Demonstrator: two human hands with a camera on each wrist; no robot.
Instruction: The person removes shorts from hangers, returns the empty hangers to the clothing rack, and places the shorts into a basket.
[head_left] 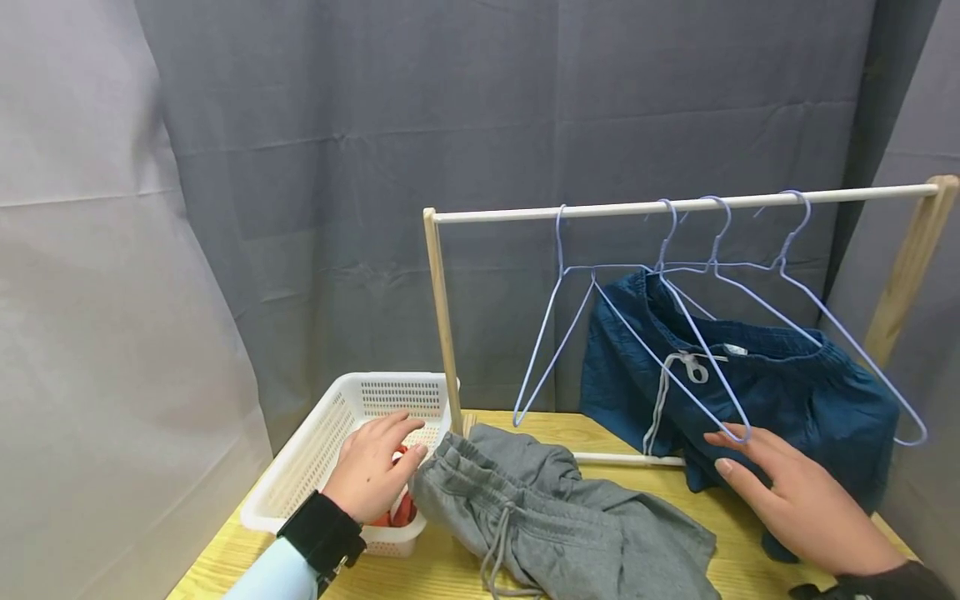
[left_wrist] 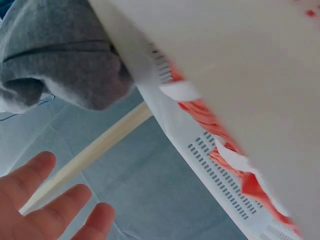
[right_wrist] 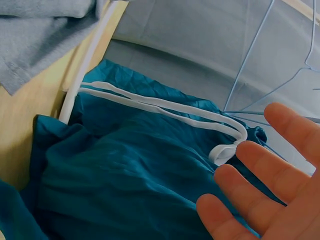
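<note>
The table (head_left: 742, 550) is overlooked from the head; close wrist views are aimed at the basket (left_wrist: 220, 170) and the blue shorts (right_wrist: 125, 190), both shared with it.

- The grey shorts (head_left: 555, 517), at the lower centre of the head view, are seen to be of soft, matt fleece-like cloth with a cloth drawcord.
- The blue shorts (head_left: 787, 392), at the right, are made of thinner, crinkled woven cloth, matt, with a flat white cord (right_wrist: 165, 105).
- The hangers (head_left: 705, 275) at the upper right appear to be thin wire, smoothly coated in pale blue.
- The rack (head_left: 442, 317) is made of pale, unvarnished-looking wood with a smooth white rail.
- The basket (head_left: 315, 450) at the lower left is of white perforated plastic, slightly glossy.
- The table (head_left: 442, 567) shows light wood grain.
- The backdrop (head_left: 375, 125) is matt grey cloth, creased.
</note>
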